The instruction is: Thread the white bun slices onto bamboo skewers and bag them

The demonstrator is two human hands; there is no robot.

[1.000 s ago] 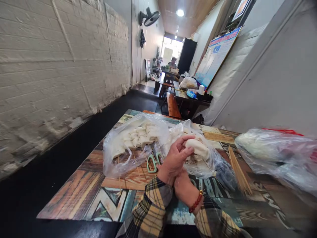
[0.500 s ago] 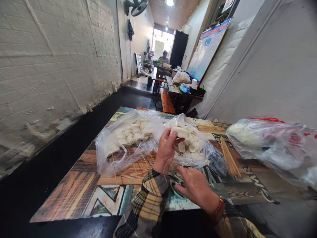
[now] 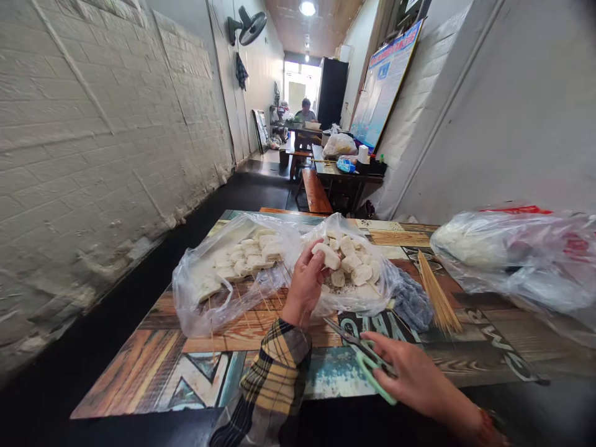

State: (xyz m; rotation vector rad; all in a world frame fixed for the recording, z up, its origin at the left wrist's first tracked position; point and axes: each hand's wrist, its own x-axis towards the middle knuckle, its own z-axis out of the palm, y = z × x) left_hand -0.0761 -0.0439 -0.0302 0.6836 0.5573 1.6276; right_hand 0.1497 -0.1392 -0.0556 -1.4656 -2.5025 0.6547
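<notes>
My left hand (image 3: 305, 282) is closed around a pale, oblong food piece (image 3: 327, 255), holding it up over the opened plastic bag on the right. Loose pale pieces (image 3: 356, 264) of the same sort lie in that bag. To the left, a second clear bag (image 3: 189, 310) carries pieces in rows with thin sticks (image 3: 261, 292) poking out towards me. My right hand (image 3: 410, 372) is closed on the green handles of scissors (image 3: 367, 355), at the near side of the table. The blades point forward and left, slightly parted.
Thin wooden skewers (image 3: 437, 295) lie bunched on the patterned table (image 3: 121, 366), beside a crumpled dark grey cloth (image 3: 412, 301). Large filled plastic bags (image 3: 516, 248) sit at the right. Beyond are a bench (image 3: 316, 191), another table and a seated person (image 3: 306, 112).
My right hand has moved right and taken hold of the scissors, pulling them away from my left hand. The food piece in my left hand has tilted, its right end lower.
</notes>
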